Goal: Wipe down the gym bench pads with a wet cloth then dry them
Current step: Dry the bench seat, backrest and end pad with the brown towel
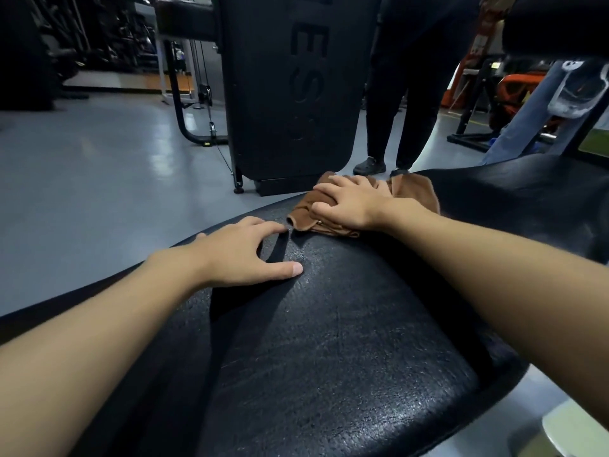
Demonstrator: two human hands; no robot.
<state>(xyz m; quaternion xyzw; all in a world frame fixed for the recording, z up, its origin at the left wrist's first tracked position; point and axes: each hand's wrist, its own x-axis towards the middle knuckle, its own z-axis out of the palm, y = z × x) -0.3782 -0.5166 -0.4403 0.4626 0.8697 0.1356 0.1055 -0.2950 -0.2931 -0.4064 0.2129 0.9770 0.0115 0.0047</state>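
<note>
A black textured bench pad (329,341) fills the lower half of the view. A crumpled brown cloth (412,189) lies near the pad's far edge. My right hand (349,202) presses down on the cloth, fingers curled over its folds. Just to the left, my left hand (244,252) rests flat on the bare pad, fingers spread and holding nothing, its fingertips close to the cloth's near corner. A second black pad (527,192) continues to the right.
A tall black weight-stack cover (290,87) stands just beyond the pad. A person in dark trousers (405,94) stands beside it on the grey floor (82,176). Cable machine frames stand at the back left; orange equipment and a grey machine arm (540,107) are at the right.
</note>
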